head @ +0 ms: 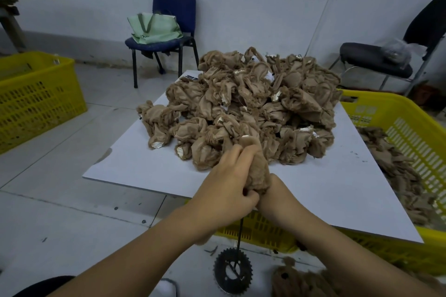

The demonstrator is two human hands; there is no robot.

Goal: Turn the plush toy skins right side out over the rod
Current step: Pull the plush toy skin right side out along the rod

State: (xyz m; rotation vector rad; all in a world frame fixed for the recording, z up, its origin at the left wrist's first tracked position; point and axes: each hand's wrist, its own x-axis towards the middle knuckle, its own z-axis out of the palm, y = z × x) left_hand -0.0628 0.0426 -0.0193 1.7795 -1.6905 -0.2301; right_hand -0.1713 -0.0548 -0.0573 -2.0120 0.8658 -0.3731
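Observation:
Both my hands hold one brown plush skin point(258, 171) upright over a thin black rod point(240, 234). The rod rises from a black toothed sprocket base point(233, 270) on the floor. My left hand point(226, 190) grips the skin's left side and lower edge. My right hand point(270, 190) is mostly hidden behind the skin, with only its wrist showing. A big heap of inside-out brown skins point(253, 106) lies on the white board point(135, 157) just beyond my hands.
A yellow crate point(391, 113) at the right holds more brown skins, and a furry brown skin point(296, 279) lies on the floor at bottom right. Another yellow crate point(36, 94) stands at the left. A blue chair point(169, 38) with a green bag and a black chair point(386, 60) stand by the wall.

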